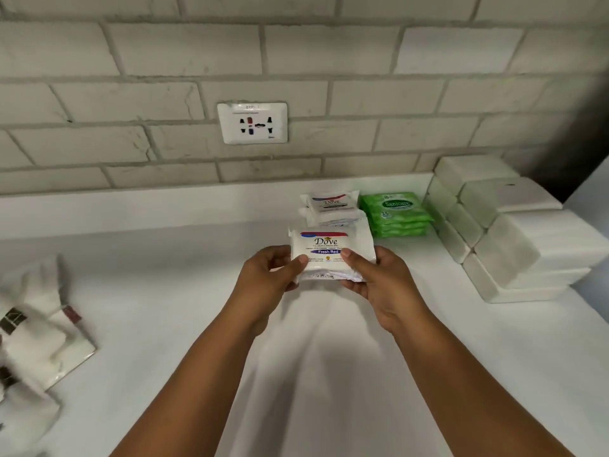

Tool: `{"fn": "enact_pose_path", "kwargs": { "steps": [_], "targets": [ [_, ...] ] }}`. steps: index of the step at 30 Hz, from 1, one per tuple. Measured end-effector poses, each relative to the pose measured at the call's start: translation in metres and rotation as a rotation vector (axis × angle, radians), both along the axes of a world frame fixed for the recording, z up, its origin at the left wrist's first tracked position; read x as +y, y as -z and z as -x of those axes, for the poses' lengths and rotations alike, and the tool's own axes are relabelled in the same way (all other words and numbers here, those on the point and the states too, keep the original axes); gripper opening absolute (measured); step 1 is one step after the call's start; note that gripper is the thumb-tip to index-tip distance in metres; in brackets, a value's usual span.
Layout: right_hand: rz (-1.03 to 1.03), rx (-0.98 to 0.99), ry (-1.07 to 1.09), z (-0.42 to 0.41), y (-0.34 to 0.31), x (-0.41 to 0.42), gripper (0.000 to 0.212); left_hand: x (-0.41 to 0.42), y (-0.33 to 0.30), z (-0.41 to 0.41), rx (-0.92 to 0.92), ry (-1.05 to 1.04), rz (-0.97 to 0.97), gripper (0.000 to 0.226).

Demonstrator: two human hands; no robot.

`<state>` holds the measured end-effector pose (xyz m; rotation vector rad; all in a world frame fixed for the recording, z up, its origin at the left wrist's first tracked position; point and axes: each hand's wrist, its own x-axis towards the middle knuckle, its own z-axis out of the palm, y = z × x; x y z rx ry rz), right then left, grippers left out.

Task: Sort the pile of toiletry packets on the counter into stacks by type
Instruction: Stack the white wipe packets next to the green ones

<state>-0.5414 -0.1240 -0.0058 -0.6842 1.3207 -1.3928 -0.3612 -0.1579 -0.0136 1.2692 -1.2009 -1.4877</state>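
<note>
A white Dove packet [329, 249] with a red stripe and a blue "Fresh Red" label is held above the white counter [164, 291]. My left hand [267, 278] grips its left edge and my right hand [375, 282] grips its right edge, thumbs on top. It may be more than one packet; I cannot tell. Just behind it lie more white Dove packets [331, 204], one stacked at the back and another partly hidden by the held one. To their right stands a neat stack of green Sanicare packets [397, 214].
White folded tissue packs [501, 232] are stacked at the right by the wall. Rolled white towels with dark bands [29, 331] lie on a tray at the left edge. A wall socket [253, 123] sits in the brick wall behind.
</note>
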Motion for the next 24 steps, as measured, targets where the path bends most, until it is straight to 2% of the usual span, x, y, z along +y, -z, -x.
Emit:
{"fn": "enact_pose_path", "kwargs": {
  "steps": [6, 9, 14, 18, 21, 24],
  "targets": [
    [0.093, 0.140, -0.035, 0.043, -0.006, -0.071, 0.022, -0.070, -0.015, 0.050, -0.027, -0.043, 0.066, 0.023],
    [0.088, 0.266, -0.004, 0.056, -0.006, -0.109, 0.024, -0.102, -0.017, 0.064, -0.074, -0.092, 0.087, 0.027],
    [0.065, 0.719, 0.043, 0.061, 0.003, -0.145, 0.041, -0.133, -0.008, 0.075, -0.160, -0.148, 0.095, 0.033],
    [0.097, 0.961, 0.052, 0.063, 0.007, -0.152, 0.042, -0.138, 0.002, 0.078, -0.255, -0.153, 0.110, 0.030],
    [0.064, 1.136, 0.032, 0.063, 0.012, -0.156, 0.046, -0.137, 0.004, 0.080, -0.235, -0.166, 0.068, 0.029],
    [0.097, 1.338, 0.112, 0.063, 0.016, -0.154, 0.056, -0.134, 0.002, 0.085, -0.305, -0.184, 0.091, 0.041]
  ]
}}
